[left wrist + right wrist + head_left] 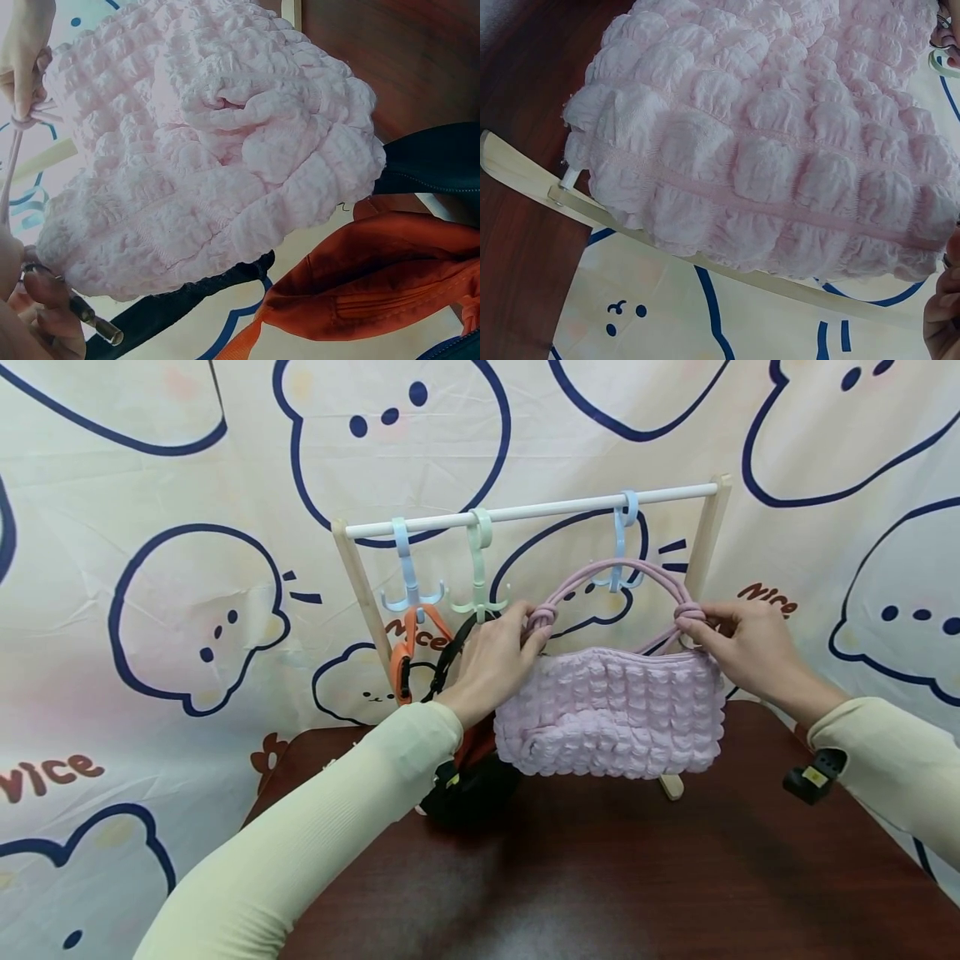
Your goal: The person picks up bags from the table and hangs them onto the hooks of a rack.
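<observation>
A pink puffy handbag (pixel 611 714) hangs in the air above the table, its looped handle (pixel 617 562) arching upward. My left hand (pixel 491 656) pinches the knot at the handle's left end, while my right hand (pixel 742 639) pinches the knot at its right end. Behind the handle, a blue hook (pixel 619 547) hangs from the white rod (pixel 540 511); I see no contact that I can be sure of. In the left wrist view the bag's crumpled side (pixel 210 150) fills the middle. The right wrist view shows its quilted end (pixel 765 165).
Left on the rod are another blue hook (pixel 407 572) and a green hook (pixel 478 568). An orange strap (pixel 402 668) hangs from the blue one. Behind my left arm sits a black bag (pixel 472 793), and orange fabric (pixel 360 277) shows beside it. A dark brown table (pixel 637 877) lies below.
</observation>
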{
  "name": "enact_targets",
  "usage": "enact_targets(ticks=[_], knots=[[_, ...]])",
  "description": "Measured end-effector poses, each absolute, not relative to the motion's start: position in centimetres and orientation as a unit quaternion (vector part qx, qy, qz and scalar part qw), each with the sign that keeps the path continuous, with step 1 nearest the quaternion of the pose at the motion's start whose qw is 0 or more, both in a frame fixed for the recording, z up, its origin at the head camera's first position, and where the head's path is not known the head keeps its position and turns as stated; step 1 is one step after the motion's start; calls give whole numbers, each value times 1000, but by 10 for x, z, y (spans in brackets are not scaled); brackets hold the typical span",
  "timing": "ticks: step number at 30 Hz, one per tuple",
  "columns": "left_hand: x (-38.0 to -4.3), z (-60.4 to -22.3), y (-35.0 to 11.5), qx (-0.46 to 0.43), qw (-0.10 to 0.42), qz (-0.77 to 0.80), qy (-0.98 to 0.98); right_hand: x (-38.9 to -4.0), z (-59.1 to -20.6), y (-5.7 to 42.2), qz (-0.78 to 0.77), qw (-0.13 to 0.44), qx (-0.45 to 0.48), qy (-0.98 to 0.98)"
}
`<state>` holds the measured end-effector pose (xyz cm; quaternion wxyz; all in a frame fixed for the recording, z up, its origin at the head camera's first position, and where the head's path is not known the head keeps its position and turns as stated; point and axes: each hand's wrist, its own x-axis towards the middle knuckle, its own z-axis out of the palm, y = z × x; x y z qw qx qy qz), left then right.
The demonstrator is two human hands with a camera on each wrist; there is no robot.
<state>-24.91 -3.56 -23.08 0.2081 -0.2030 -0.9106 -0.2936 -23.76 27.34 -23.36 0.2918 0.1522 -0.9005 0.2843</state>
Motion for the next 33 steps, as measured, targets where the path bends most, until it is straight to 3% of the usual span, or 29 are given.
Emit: enact_targets(ticks=[33], knots=[[-253, -236, -30, -198, 191, -291, -916, -241, -245, 271, 283, 287, 153, -902]])
